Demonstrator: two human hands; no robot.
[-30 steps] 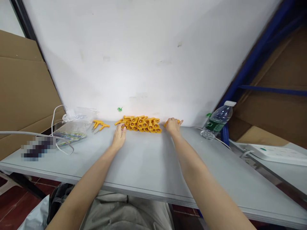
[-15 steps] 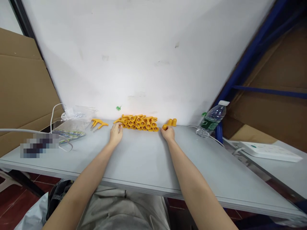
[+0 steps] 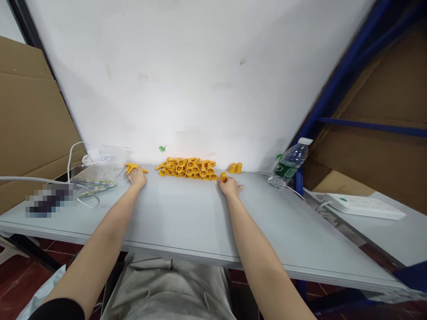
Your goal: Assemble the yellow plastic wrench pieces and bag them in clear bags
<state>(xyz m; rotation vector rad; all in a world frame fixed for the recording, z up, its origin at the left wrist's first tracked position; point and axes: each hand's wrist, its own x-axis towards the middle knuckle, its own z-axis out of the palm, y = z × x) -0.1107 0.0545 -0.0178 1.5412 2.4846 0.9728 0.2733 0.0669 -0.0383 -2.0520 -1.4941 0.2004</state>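
A pile of orange plastic parts lies at the far edge of the grey table, against a white board. My left hand rests on the table left of the pile, its fingers on two orange T-shaped pieces with small chains; whether it grips them is hidden. My right hand lies right of the pile with its fingers closed around one small orange cap. Two more orange caps stand just beyond that hand.
Clear plastic bags and a white cable sit at the left, a blurred object nearer. A water bottle lies at the right by a blue rack post. A white power strip rests on the neighbouring table. Cardboard stands on both sides.
My left hand has moved left from the pile to the T-shaped pieces. My right hand has drawn back from the two caps with one cap in its fingers.
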